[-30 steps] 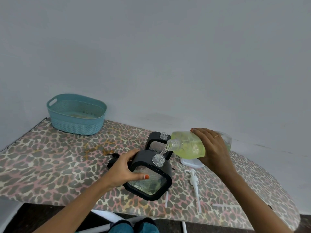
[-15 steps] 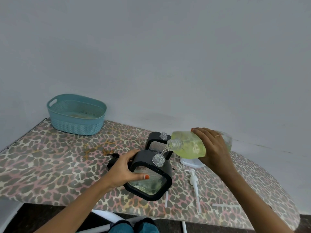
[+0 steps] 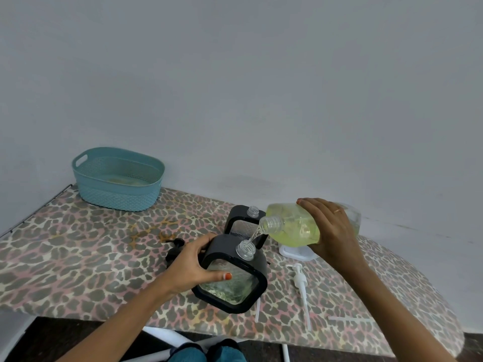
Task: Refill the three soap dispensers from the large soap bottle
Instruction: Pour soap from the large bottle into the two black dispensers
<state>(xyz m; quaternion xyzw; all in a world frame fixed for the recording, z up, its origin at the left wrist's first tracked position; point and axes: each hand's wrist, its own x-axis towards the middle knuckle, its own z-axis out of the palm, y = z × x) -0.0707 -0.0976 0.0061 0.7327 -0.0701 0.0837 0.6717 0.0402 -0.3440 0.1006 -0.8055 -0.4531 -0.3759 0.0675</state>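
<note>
Right hand (image 3: 332, 231) grasps the large soap bottle (image 3: 295, 226) round its body, fingers over the top, bottle nearly level above the table (image 3: 78, 257) middle; a thin stream (image 3: 254, 235) runs from its mouth into the open neck of the near dispenser (image 3: 235, 280). Left hand (image 3: 190, 265) grips that tilted dispenser by the table's near edge, thumb on the front face, fingers curled over its top-left corner. Second dispenser (image 3: 240, 218) stands uncapped just behind.

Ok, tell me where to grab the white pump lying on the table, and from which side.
Take the white pump by its thick collar, just below the head, coming from above and pinching across its width. It lies flat on the table, its thin tube pointing toward the near edge; the tube looks too slender to grip well.
</note>
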